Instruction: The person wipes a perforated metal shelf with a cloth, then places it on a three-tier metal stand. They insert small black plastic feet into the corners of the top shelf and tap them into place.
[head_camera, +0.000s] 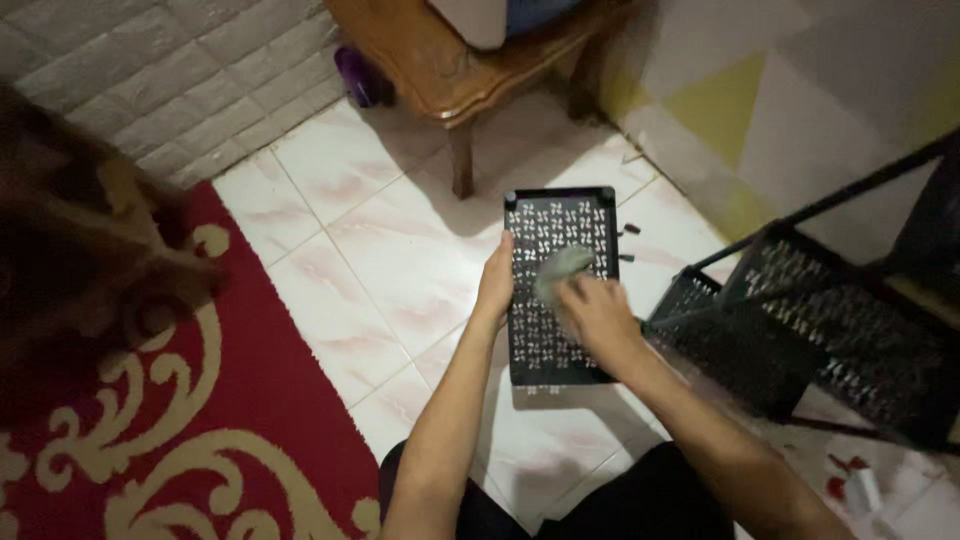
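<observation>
black perforated shelf panel (545, 320), flat on floor, grey cloth (560, 266) atop

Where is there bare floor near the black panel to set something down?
Bare tiles lie between the red rug and the black perforated panel, up to the wooden table leg. Right of the panel is crowded: small pegs, the black rack.

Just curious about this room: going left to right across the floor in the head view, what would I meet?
Red patterned rug → left hand → black perforated panel → right hand with a grey cloth → black metal rack.
</observation>
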